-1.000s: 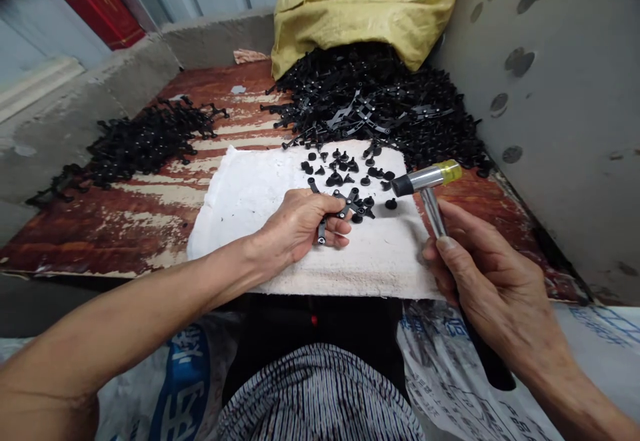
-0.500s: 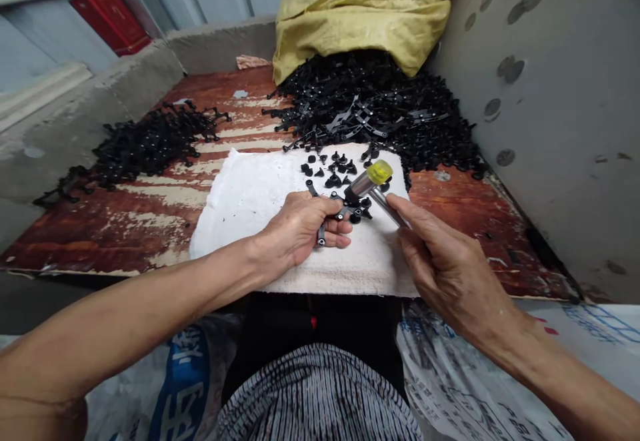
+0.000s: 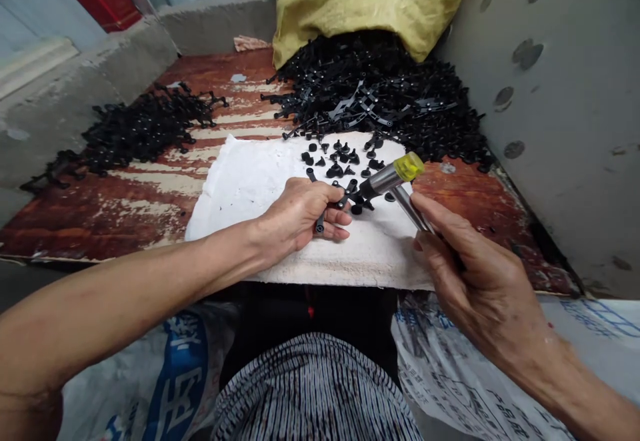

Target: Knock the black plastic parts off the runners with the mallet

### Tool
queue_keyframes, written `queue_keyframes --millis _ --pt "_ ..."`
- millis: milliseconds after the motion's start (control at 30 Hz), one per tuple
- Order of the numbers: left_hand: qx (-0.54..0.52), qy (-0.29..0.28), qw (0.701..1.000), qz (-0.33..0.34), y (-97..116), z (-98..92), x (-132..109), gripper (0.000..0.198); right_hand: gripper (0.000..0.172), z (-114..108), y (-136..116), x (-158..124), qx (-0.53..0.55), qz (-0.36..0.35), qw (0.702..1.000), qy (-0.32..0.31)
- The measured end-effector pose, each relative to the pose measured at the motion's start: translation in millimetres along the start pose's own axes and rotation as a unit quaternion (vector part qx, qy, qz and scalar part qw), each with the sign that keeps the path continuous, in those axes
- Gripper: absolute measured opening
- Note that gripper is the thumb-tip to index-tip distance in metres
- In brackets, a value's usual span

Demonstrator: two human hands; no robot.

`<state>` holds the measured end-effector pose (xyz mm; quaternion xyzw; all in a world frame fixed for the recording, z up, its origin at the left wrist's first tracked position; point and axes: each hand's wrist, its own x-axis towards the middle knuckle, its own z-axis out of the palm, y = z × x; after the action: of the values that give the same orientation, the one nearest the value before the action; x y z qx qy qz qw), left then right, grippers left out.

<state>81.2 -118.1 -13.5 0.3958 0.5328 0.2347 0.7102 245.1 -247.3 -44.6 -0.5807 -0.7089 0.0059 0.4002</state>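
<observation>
My left hand (image 3: 300, 215) rests on the white cloth pad (image 3: 250, 187), fingers closed round a black plastic linkage piece (image 3: 345, 197) that sticks out to the right. My right hand (image 3: 470, 274) grips the metal shaft of a small hammer (image 3: 393, 177) with a black face and a yellow face. The black face hangs just above the linkage piece beside my left fingertips. Several small black caps (image 3: 340, 161) lie scattered on the pad beyond my left hand.
A big heap of black linkage parts (image 3: 380, 101) spills from a yellow sack (image 3: 365, 1) at the back. A smaller heap (image 3: 135, 131) lies at the left on the worn red board (image 3: 125, 214). A grey wall (image 3: 565, 107) stands on the right.
The hammer swung down left onto the piece half a second ago and has now lifted slightly back to the right. My left hand has kept its hold on the linkage piece.
</observation>
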Motion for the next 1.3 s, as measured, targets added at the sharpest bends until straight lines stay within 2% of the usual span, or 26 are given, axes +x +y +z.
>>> queue_keyframes --millis 200,367,400,533,567,600,667,733,833,867,933,1000,1167,1300 --pt "0.028 -0.004 1.000 -0.004 -0.2 -1.0 1.1 0.012 0.062 -10.7 -13.6 2.3 -0.069 -0.032 0.996 0.041" --pt "0.044 0.019 0.999 0.021 0.7 3.0 -1.8 0.015 0.056 -15.0 -8.3 3.3 -0.131 -0.057 0.987 -0.070" --pt "0.044 0.018 0.999 0.023 0.7 3.4 -2.2 0.016 0.056 -16.1 -9.2 3.6 -0.125 -0.058 0.989 -0.062" --pt "0.044 0.014 0.999 0.020 0.5 4.2 -3.3 0.018 0.066 -15.6 -13.8 2.7 -0.124 -0.018 0.991 0.046" --pt "0.043 0.016 0.999 0.024 0.6 4.4 -3.8 0.017 0.064 -14.4 -13.3 2.2 -0.154 -0.005 0.987 0.039" --pt "0.043 0.017 0.999 0.029 0.9 4.7 -4.3 0.017 0.059 -13.3 -12.3 1.9 -0.154 -0.039 0.987 -0.022" --pt "0.043 0.023 0.998 0.035 1.7 5.3 -5.5 0.016 0.055 -12.8 -10.6 1.8 -0.142 -0.039 0.986 -0.073" --pt "0.046 0.028 0.998 0.031 2.4 5.6 -5.9 0.016 0.059 -14.7 -11.5 2.0 -0.104 -0.032 0.994 -0.021" --pt "0.051 0.023 0.998 0.022 1.9 5.2 -4.5 0.017 0.069 -15.3 -13.4 0.6 -0.123 -0.005 0.990 0.069" --pt "0.052 0.022 0.998 0.022 1.4 5.0 -3.6 0.017 0.069 -13.8 -12.5 -0.3 -0.145 -0.003 0.989 0.035" --pt "0.055 0.022 0.998 0.028 0.7 4.5 -2.2 0.016 0.060 -9.6 -9.1 -1.6 -0.157 -0.045 0.985 -0.055" --pt "0.056 0.019 0.998 0.025 1.5 3.4 -2.1 0.017 0.055 -6.9 -6.2 -1.5 -0.129 -0.036 0.990 -0.053" --pt "0.000 -0.012 1.000 -0.025 11.5 -6.3 -6.3 0.020 0.051 -10.8 -9.5 -0.3 -0.044 0.044 0.997 0.050" --pt "-0.040 -0.049 0.996 -0.069 19.1 -17.0 -7.3 0.016 0.048 -6.6 -7.9 -5.4 0.005 0.072 0.997 0.035"
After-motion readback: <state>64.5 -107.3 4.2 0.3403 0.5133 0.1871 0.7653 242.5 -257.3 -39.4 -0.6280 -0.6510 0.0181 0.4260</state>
